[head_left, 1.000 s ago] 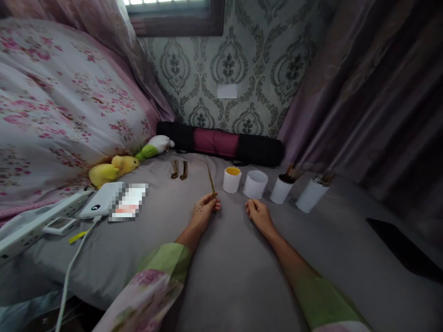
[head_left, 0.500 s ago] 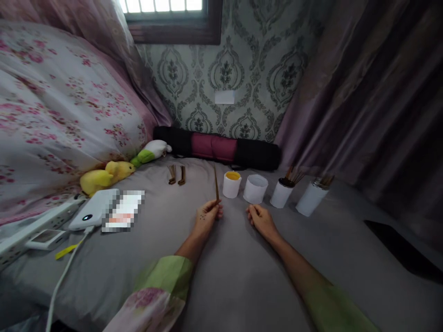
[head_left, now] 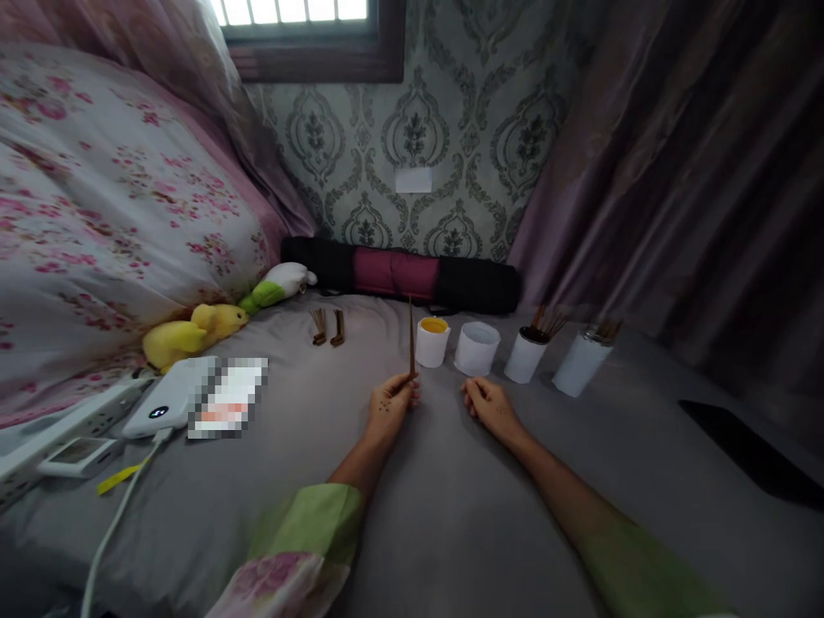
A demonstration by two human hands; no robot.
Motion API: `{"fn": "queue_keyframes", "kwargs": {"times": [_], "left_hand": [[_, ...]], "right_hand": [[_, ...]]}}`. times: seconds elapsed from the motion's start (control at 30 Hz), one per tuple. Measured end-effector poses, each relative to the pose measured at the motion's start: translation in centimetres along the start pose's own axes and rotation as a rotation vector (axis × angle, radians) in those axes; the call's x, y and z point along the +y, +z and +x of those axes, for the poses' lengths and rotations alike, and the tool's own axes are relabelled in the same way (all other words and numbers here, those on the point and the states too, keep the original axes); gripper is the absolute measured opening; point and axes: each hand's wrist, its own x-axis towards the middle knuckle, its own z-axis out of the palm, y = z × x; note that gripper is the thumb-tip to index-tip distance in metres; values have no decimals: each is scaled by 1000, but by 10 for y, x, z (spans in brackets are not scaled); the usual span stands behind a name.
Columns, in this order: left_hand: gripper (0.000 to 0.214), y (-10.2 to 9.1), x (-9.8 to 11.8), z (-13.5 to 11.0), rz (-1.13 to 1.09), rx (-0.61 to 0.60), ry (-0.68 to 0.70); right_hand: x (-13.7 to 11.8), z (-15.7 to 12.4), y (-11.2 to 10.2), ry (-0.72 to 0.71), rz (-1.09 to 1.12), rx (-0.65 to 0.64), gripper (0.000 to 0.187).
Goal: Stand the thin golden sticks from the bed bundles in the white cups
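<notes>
My left hand (head_left: pixel 391 402) is closed on the lower end of a thin brown stick (head_left: pixel 412 335), which points up and away from me; whether it is one stick or several pressed together is unclear. To its right stands a white cup with a yellow inside (head_left: pixel 432 345). My right hand (head_left: pixel 493 405) has its fingers curled in, just in front of a wider white cup (head_left: pixel 477 354); anything inside that fist is hidden. Farther right are a white container with brown sticks (head_left: pixel 526 356) and a taller, leaning white container (head_left: pixel 579 367) with more sticks.
Two small brown stick bundles (head_left: pixel 327 328) lie left of centre on the grey sheet (head_left: pixel 444 515). A rolled black and maroon bag (head_left: pixel 399 273) lies along the wall. Left are plush toys (head_left: pixel 193 333), a white power bank (head_left: pixel 166 402) and a power strip (head_left: pixel 70 425); right, a black flat object (head_left: pixel 747 451).
The stick in my left hand has swung from leaning left to nearly upright, and that hand has shifted slightly right. My right hand stays closed in about the same spot. The view has shifted a little.
</notes>
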Motion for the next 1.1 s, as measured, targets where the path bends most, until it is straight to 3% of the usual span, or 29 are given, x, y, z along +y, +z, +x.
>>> {"fn": "queue_keyframes", "kwargs": {"times": [0.6,1.1], "left_hand": [[31,0,-11,1,204,-95,110],[27,0,-11,-3,391,-157,264]], "right_hand": [[-1,1,-1,-10,16,-25,31],[-1,-1,-2,82,126,-30,34]]}}
